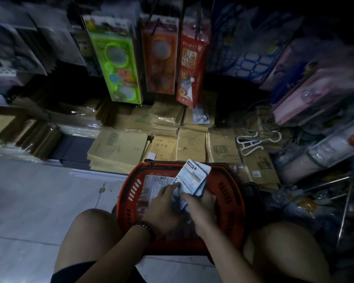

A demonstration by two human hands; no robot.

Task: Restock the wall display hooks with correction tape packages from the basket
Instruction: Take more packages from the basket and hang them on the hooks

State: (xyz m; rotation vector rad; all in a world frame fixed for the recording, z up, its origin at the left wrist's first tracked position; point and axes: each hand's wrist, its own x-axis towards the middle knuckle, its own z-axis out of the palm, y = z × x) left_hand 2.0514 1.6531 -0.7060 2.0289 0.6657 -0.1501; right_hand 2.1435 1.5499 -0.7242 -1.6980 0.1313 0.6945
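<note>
A red plastic basket point(231, 193) stands on the floor between my knees. More flat packages point(154, 181) lie inside it. Over the basket both hands hold a small stack of white correction tape packages point(193, 176), tilted up to the right. My left hand point(164, 209) grips the stack's lower left side, with a dark bracelet on that wrist. My right hand point(200, 209) grips the stack from below on the right. The bottom of the stack is hidden behind my fingers.
Packaged goods hang on the wall display ahead: a green pack point(117, 62), an orange pack point(158, 56) and a red pack point(190, 66). Piles of brown exercise books point(119, 148) cover the low shelf. White hangers point(253, 142) and metal hooks point(335, 180) lie at the right.
</note>
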